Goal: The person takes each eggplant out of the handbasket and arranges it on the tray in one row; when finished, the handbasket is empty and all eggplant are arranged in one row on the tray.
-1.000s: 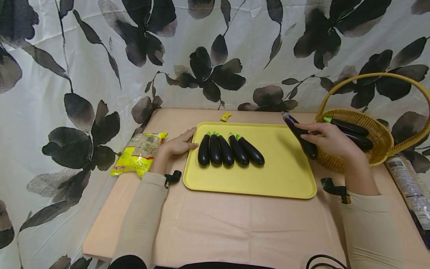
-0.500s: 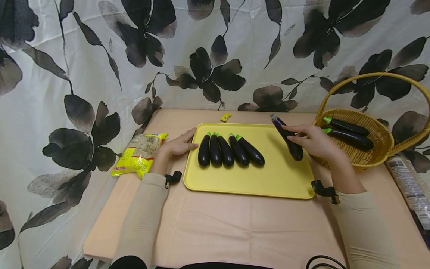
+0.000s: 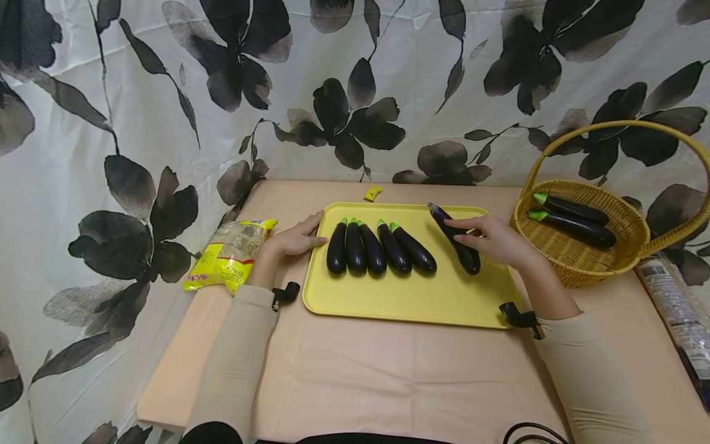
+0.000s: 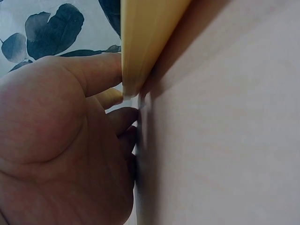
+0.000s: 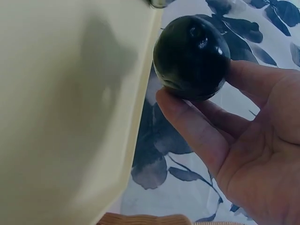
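Observation:
My right hand (image 3: 490, 237) pinches a dark purple eggplant (image 3: 456, 242) between thumb and fingers, over the right part of a yellow tray (image 3: 388, 302). In the right wrist view the round end of that eggplant (image 5: 192, 58) faces the camera, held apart from the tray surface, where a shadow falls. A row of several eggplants (image 3: 374, 250) with green stems lies on the tray's left half. At the tray's left edge my left hand (image 3: 296, 239) rests with straight fingers; in the left wrist view its thumb touches the tray's side (image 4: 145, 42).
A wicker basket (image 3: 577, 274) with a tall handle stands right of the tray, with two eggplants (image 3: 579, 229) inside. A yellow bag (image 3: 230, 253) lies left of the left hand. A small yellow packet (image 3: 373, 193) sits behind the tray. A plastic package (image 3: 673, 308) is at far right.
My right hand has carried the eggplant leftward from beside the basket to over the tray, and the two eggplants in the basket are now in full sight. My left hand has stayed put.

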Demonstrator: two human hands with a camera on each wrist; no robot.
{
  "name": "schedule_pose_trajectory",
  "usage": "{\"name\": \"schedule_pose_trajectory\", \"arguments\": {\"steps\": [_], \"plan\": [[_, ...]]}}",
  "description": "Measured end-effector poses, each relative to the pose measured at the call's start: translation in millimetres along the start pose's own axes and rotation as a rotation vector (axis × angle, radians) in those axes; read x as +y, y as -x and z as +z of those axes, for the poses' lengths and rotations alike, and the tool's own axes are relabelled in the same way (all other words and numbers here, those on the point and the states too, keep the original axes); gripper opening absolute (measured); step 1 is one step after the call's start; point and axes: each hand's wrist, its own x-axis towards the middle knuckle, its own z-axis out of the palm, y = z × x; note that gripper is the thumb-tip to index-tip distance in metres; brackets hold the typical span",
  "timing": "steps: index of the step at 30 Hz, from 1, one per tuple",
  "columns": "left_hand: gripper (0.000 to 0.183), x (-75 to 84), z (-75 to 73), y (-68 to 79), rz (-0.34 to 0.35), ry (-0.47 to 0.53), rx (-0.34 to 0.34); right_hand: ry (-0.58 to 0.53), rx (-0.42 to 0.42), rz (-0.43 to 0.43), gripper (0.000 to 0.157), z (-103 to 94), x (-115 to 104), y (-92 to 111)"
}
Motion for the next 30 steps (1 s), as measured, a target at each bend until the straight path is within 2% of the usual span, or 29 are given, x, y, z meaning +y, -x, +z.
{"name": "schedule_pose_trajectory", "arguments": {"steps": [10,17,24,30], "plan": [[0.082,2.4,0.2,4.0,0.009,0.008,0.005,0.010,-0.041,-0.042,0.043,10.2,0.5,-8.2],[0.083,2.2,0.0,3.2,0.000,0.016,0.000,0.025,-0.085,-0.031,0.042,15.5,-1.8,-14.2],[0.085,-6.0,0.9,-5.7,-0.038,-0.013,-0.007,0.057,-0.119,-0.013,0.043,21.0,-6.9,-16.6],[0.085,-9.9,1.6,-9.1,-0.033,-0.009,0.001,0.072,-0.127,-0.034,0.042,26.2,-9.1,-17.3]]}}
